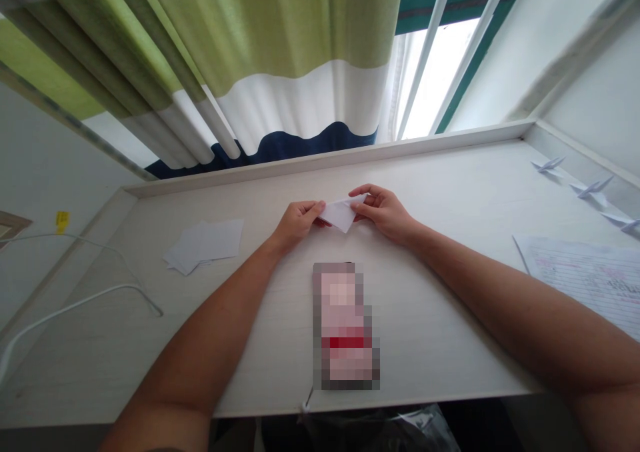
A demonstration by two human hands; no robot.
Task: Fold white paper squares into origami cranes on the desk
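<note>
A small white folded paper (343, 215) is held above the middle of the desk, its lower edge coming to a point. My left hand (299, 224) pinches its left corner between thumb and fingers. At the right corner, my right hand (383, 212) grips the same paper, thumb in front and index finger along the top. Nearer to me lies a pixelated, phone-shaped object (345, 325), its details blurred out. Left of my left hand, several loose white paper sheets (213, 245) are fanned in a pile on the desk.
Several folded paper figures (593, 189) stand along the desk's right edge. Below them lies a lined sheet with writing (585, 279). White cables (100, 292) trail over the left side. A raised rim (325, 162) runs along the back of the desk, before a striped curtain (300, 39).
</note>
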